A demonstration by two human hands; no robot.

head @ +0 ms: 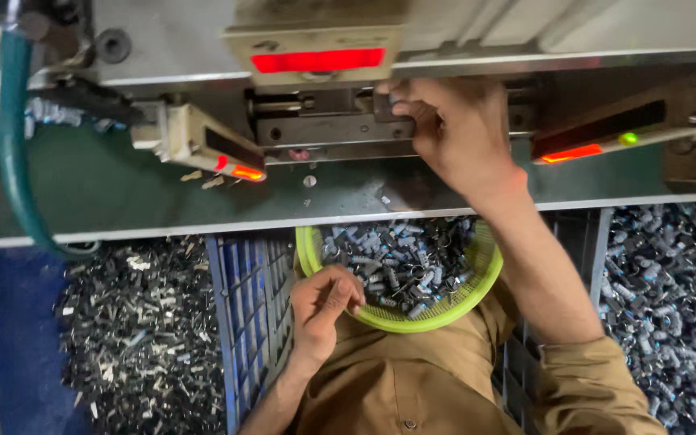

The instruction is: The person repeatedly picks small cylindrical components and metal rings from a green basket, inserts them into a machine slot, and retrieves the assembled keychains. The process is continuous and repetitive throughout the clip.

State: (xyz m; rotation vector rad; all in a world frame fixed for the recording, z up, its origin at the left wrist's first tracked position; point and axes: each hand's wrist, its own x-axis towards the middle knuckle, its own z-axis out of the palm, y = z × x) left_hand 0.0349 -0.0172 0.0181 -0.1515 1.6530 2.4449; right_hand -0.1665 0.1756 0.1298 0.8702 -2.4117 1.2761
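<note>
Right hand (pixel 457 133) up at the dark metal die block (pixel 328 121) of the press, fingers (pixel 396 98) clenched on the block's right end; whatever small pc they may hold is hidden behind them. Left hand (pixel 324 302) down at the near rim of the yellow-green basket (pixel 477 286), fingers curled shut, pinching at small grey metal parts (pixel 400 262) heaped inside — can't tell if a pc is actually gripped. Basket sits on the person's lap, top part tucked under the bench (pixel 122 189) edge, so its far rim is cut off. Bench front edge runs L to R across the frame; open green strip between it and the press is narrow, w/ a few loose bits and one screw (pixel 308 181). Sensor box (pixel 195 141) left and sensor bar (pixel 606 133) right flank the die, each w/ a red-lit window; right one also shows a green dot. Red rectangular panel (pixel 318 60) above the die, beige frame. Green hose (pixel 10 153) drops at left. Below the bench: blue crate (pixel 243 306) wall, piles of scrap metal (pixel 138 322) both sides, blurred.
</note>
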